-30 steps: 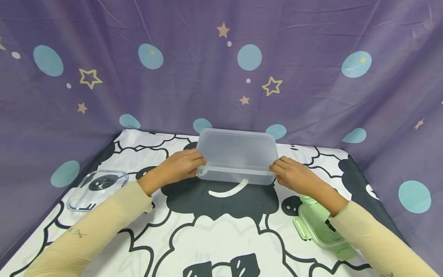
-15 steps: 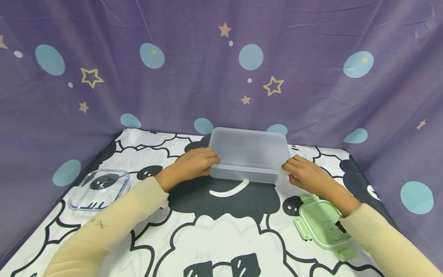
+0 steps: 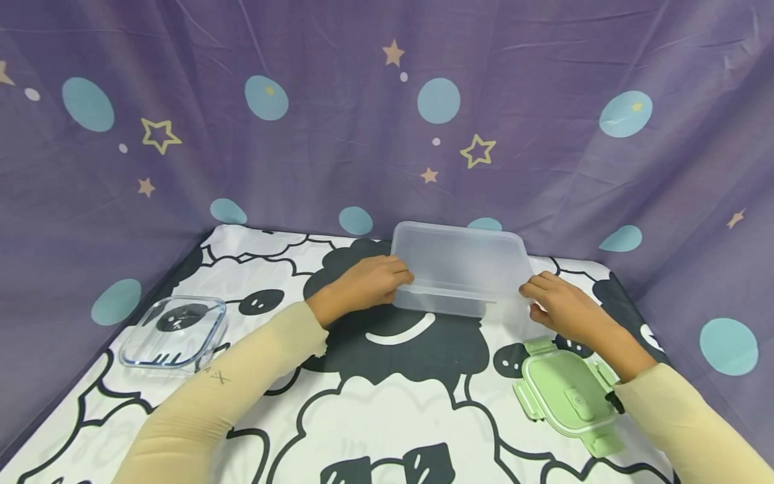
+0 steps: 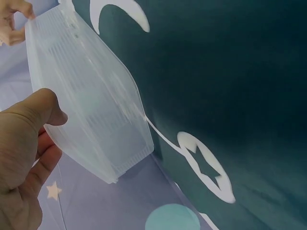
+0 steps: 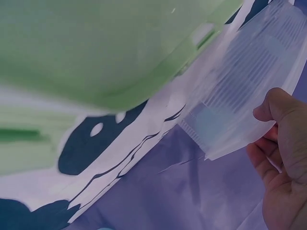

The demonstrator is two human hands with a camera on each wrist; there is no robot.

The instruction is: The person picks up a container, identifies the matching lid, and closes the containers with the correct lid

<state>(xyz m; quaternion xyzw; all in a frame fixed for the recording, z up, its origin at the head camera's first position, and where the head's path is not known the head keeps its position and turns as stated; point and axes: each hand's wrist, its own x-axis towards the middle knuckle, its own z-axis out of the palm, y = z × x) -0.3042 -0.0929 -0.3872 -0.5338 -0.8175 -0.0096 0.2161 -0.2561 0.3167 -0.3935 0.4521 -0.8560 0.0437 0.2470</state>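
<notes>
A translucent plastic container [image 3: 459,262] stands tilted near the back of the table, its wide face toward the head camera. My left hand [image 3: 373,281] pinches its left edge between thumb and fingers. At the opposite end, my right hand [image 3: 559,302] pinches the right edge the same way. In the left wrist view the ribbed side of the container [image 4: 91,91] shows, with the thumb on one side of the rim and the fingers on the other. The right wrist view shows the thumb and fingers [image 5: 271,110] at the rim too.
A clear glass dish [image 3: 172,333] sits on the left of the table. A green clip lid [image 3: 571,393] with side latches lies on the right, close by the right forearm. The patterned cloth [image 3: 375,430] covers the table, and a purple curtain [image 3: 338,161] hangs right behind it.
Both hands have moved to the right with the container between them, staying near the table's back edge. The glass dish and green lid have stayed in place.
</notes>
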